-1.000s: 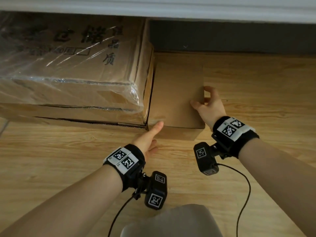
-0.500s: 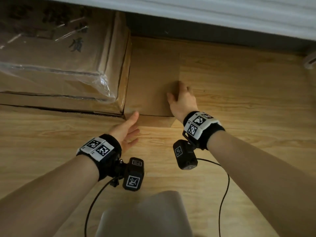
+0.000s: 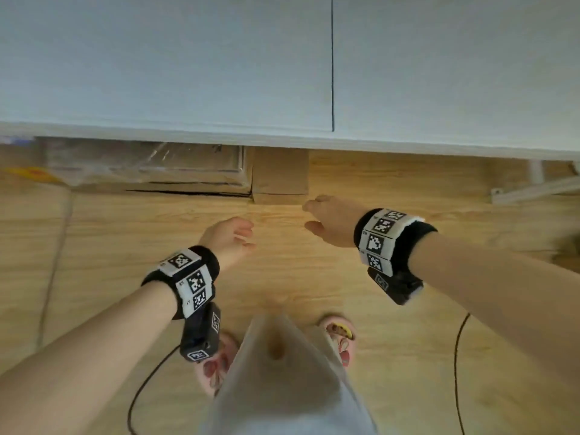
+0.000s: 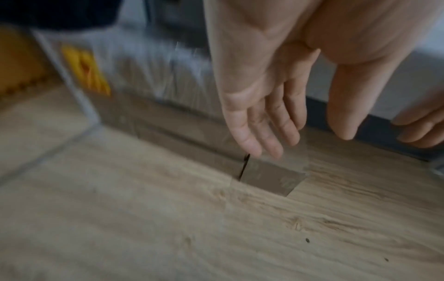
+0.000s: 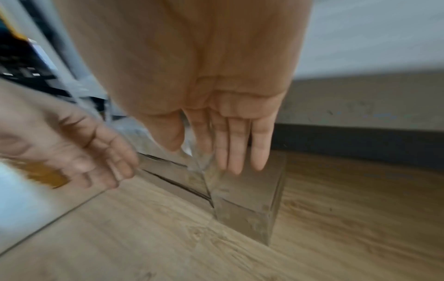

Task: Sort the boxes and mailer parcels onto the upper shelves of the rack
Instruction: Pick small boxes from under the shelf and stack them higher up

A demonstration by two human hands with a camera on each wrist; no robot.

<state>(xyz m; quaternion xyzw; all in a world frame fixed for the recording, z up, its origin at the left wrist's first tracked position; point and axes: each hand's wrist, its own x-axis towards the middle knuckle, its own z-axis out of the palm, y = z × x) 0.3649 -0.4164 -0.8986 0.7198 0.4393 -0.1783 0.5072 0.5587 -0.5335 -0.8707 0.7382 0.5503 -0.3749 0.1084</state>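
A small plain cardboard box (image 3: 280, 178) lies on the wood floor under the white shelf (image 3: 188, 73), pressed against a large plastic-wrapped carton (image 3: 150, 166) on its left. The small box (image 5: 250, 192) also shows in the right wrist view, below the fingers. My right hand (image 3: 317, 216) hovers open just in front of the small box's right corner, holding nothing. My left hand (image 3: 241, 235) hangs open lower and to the left, apart from both boxes. In the left wrist view my left hand (image 4: 269, 140) has straight fingers above the box's front face (image 4: 271, 178).
The white shelf board covers the upper half of the head view and hides most of both boxes. A white rack leg and bracket (image 3: 533, 186) stand at the right. A yellow item (image 3: 34, 174) lies at far left. My feet (image 3: 340, 335) are on the floor below.
Both hands have come off the small box and drawn back toward me. My head has risen, so the shelf now fills the top of the view.
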